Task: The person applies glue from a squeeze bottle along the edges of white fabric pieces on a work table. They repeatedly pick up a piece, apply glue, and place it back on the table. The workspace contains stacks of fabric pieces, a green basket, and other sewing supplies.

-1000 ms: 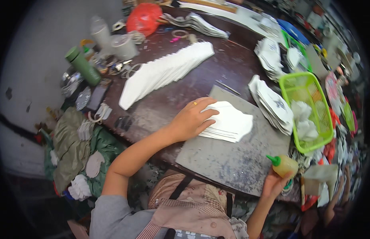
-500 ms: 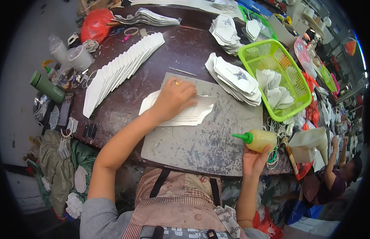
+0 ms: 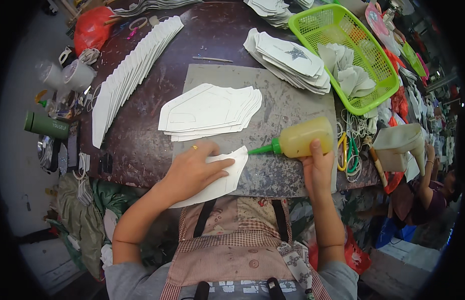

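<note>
One white cut piece (image 3: 227,182) now lies apart from the stack of white cut pieces (image 3: 207,107), nearer the person's body. Half a second ago the left hand (image 3: 195,167) was over that stack; it is now on the single piece at the near edge of the grey board (image 3: 292,172), and the stack's top face is uncovered, showing thin drawn outlines. Left grip: fingers partly extended across the upper face of the piece; the thumb's position is not clear, so whether the piece is pinched or only pressed cannot be told. Right grip: the right hand (image 3: 317,167) is closed around the rear part of a squeeze bottle (image 3: 303,137) with yellowish contents, thumb along its side. The bottle has shifted from the right side of the board toward its middle, held nearly level, its green nozzle (image 3: 262,149) pointing left. The nozzle tip is at the right-hand corner of the piece; actual contact, and any flow, cannot be confirmed. In effect, handling has passed from the stack to one separated piece, with piece and nozzle aligned. The star-marked stack (image 3: 292,57) remains beside the lime-green basket (image 3: 375,103).
</note>
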`<state>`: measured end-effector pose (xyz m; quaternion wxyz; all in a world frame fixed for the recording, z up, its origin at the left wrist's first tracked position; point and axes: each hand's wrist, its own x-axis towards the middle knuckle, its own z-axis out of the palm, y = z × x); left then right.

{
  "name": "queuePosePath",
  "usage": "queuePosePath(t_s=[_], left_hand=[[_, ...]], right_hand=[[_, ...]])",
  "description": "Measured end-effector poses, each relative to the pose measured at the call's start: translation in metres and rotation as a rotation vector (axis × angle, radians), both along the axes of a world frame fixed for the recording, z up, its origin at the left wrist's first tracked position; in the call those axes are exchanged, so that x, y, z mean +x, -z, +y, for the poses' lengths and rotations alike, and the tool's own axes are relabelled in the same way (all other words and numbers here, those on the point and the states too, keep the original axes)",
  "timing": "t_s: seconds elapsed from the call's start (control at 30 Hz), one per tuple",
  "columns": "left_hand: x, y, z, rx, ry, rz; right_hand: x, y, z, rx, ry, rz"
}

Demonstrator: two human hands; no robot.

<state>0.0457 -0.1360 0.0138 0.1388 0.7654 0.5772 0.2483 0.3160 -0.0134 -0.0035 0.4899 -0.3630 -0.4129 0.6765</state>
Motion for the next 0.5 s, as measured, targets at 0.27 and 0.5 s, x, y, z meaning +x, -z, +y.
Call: queuePosePath(t_s=[0.27, 0.5], left_hand=[[-0.005, 0.008, 0.002, 0.016, 0.019, -0.007], [-0.006, 0.009, 0.002, 0.022, 0.020, -0.028]], right_hand=[[-0.014, 0.001, 0.017, -0.001, -0.032, -0.073], [-0.015, 0.002, 0.018, -0.008, -0.030, -0.094]])
